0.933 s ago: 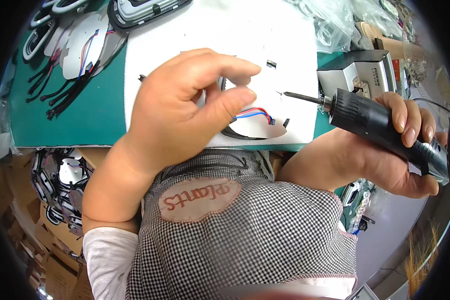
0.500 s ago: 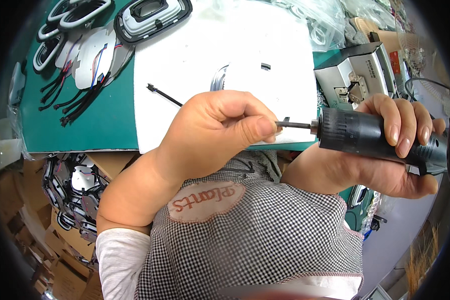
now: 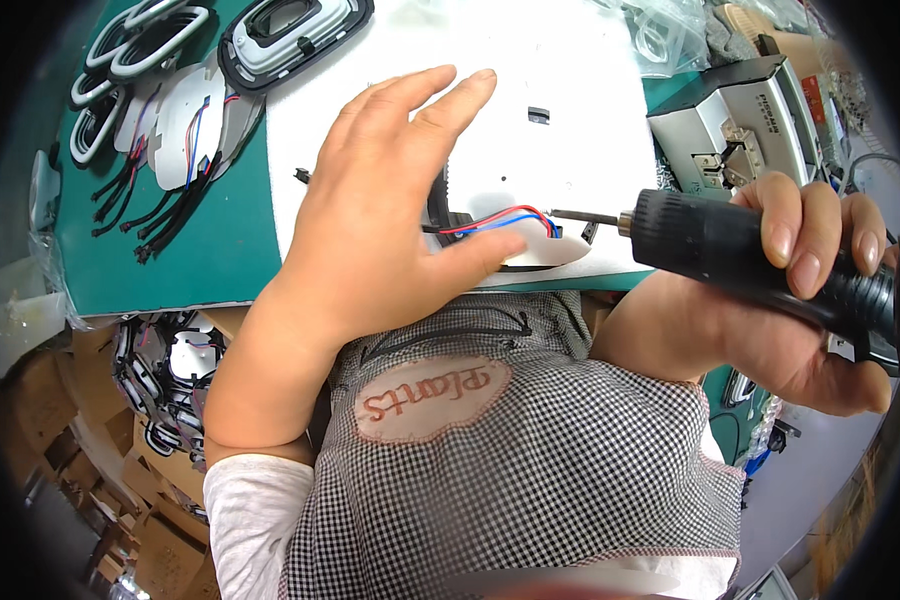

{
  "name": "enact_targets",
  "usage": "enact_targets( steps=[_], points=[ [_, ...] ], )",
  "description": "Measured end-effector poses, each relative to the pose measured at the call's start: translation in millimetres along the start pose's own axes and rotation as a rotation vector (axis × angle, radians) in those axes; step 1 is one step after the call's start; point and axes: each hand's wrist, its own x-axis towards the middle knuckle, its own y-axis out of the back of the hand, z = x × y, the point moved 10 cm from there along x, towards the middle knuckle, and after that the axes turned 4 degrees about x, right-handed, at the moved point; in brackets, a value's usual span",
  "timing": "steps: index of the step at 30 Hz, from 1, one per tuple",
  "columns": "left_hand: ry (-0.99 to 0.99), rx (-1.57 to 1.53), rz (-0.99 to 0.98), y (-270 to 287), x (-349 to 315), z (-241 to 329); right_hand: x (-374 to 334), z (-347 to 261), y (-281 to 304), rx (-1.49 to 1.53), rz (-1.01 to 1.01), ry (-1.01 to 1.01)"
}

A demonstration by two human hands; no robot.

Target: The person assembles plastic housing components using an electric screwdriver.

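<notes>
My right hand (image 3: 810,270) is wrapped around a black electric screwdriver (image 3: 695,240), held level with its bit pointing left. The bit's tip is over a white panel (image 3: 555,252) with red and blue wires (image 3: 505,218) at the front of the white mat. Whether a screw sits on the tip is too small to tell. My left hand (image 3: 385,200) is open, fingers spread, hovering over the left part of the workpiece and hiding much of it. Its thumb is close to the wires. A dark frame edge (image 3: 437,205) shows beside the palm.
A grey-and-black oval frame (image 3: 295,40) lies at the mat's far left. Beyond it are white panels with wires (image 3: 185,130) and several looped gaskets (image 3: 95,85). A silver box-shaped device (image 3: 735,120) stands at right. A small black piece (image 3: 538,116) lies on the white mat (image 3: 590,60).
My left hand has let go of the screwdriver's bit, opened and moved left and up, uncovering the wires and panel. The screwdriver has stayed nearly in place.
</notes>
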Motion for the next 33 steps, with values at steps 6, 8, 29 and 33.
enact_targets(
  steps=[6, 8, 29, 33],
  points=[
    [0.134, 0.044, -0.234, -43, -2, -20, -1, 6, -3, -0.172, -0.181, -0.013],
    [0.130, -0.003, -0.246, -47, -2, -21, -2, 8, -4, -0.232, -0.242, -0.018],
    [0.104, -0.104, -0.232, -54, 2, -22, 6, 34, 5, -0.189, -0.328, -0.110],
    [0.109, -0.103, -0.217, -54, 0, -24, 2, 44, 3, -0.111, -0.255, -0.120]
  ],
)
